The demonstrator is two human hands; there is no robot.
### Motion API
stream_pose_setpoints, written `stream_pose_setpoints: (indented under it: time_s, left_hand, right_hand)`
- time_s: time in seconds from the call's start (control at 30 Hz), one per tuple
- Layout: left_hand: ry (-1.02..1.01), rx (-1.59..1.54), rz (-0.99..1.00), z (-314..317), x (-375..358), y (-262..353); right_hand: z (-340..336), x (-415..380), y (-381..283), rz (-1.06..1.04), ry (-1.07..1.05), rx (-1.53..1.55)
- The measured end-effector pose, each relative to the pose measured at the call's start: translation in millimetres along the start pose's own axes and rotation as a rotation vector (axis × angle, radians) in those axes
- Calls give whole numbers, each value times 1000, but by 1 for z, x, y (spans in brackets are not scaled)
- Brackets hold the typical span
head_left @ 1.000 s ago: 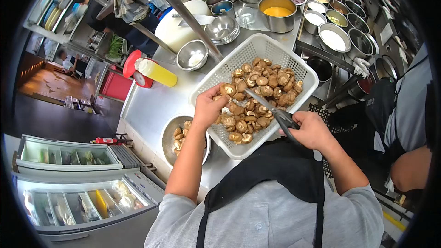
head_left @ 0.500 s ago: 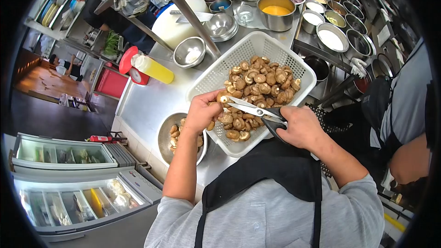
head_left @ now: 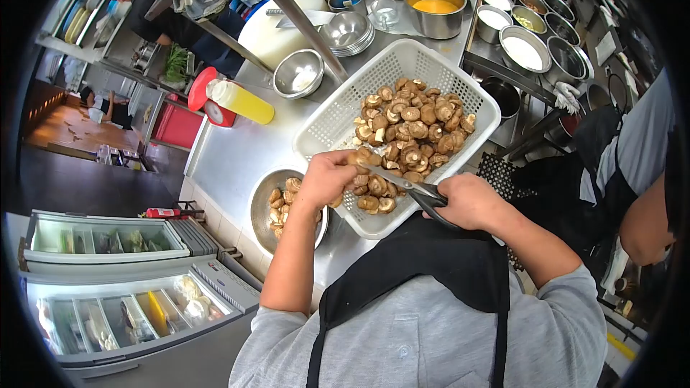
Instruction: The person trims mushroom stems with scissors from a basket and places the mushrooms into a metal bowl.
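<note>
Two hands on mushroom trimming, early stage.
My left hand (head_left: 325, 178) grips one mushroom (head_left: 357, 159); right hand (head_left: 467, 201) closes scissors (head_left: 406, 187); bowl (head_left: 260, 205) seemingly part-filled, basket (head_left: 338, 118) mostly full.

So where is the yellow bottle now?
The yellow bottle lies on the counter, left of the white basket, beside the red scale.

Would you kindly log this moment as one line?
left hand: holds mushroom | right hand: scissors at mushroom | white basket: mushrooms | metal bowl: mushrooms
</note>
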State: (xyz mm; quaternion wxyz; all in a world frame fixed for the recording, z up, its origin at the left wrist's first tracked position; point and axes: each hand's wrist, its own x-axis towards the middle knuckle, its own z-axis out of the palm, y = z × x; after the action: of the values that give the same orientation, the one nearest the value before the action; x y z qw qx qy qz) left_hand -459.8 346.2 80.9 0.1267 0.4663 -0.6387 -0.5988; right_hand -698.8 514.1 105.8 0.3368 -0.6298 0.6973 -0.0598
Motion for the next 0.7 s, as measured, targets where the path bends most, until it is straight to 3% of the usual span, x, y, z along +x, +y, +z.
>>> stream_pose_setpoints:
  time_s: [0.1, 0.23, 0.33, 0.4, 0.43, 0.5, 0.57, 0.63, 0.7]
  left_hand:
    - [231, 134, 57, -31, -18, 5]
    - [595, 18, 50, -92, -38, -45]
    - [630, 254, -35, -106, -35, -86]
    - [737, 702, 147, -98, -28, -82]
    - [735, 699, 147, -92, -19, -80]
    - [880, 515, 356, -62, 10, -41]
    - [638, 570, 307, -34, 44, -15]
    - [366, 808, 25, -7, 83, -2]
    - [373, 897, -57, 13, 121, -18]
  right_hand:
    - [-19, -9, 8, 51, -62, 64]
    - [-20, -19, 37, 155, 119, 321]
    - [-12, -16, 51, 196, 170, 463]
    - [-10, -15, 49, 229, 214, 504]
    - [-9, -14, 47, 231, 214, 502]
    - [-10, -10, 41, 204, 194, 510]
    - [-8, -5, 33, 141, 213, 490]
    - [-12, -4, 21, 153, 184, 423]
    - [-14, -8, 11, 183, 162, 400]
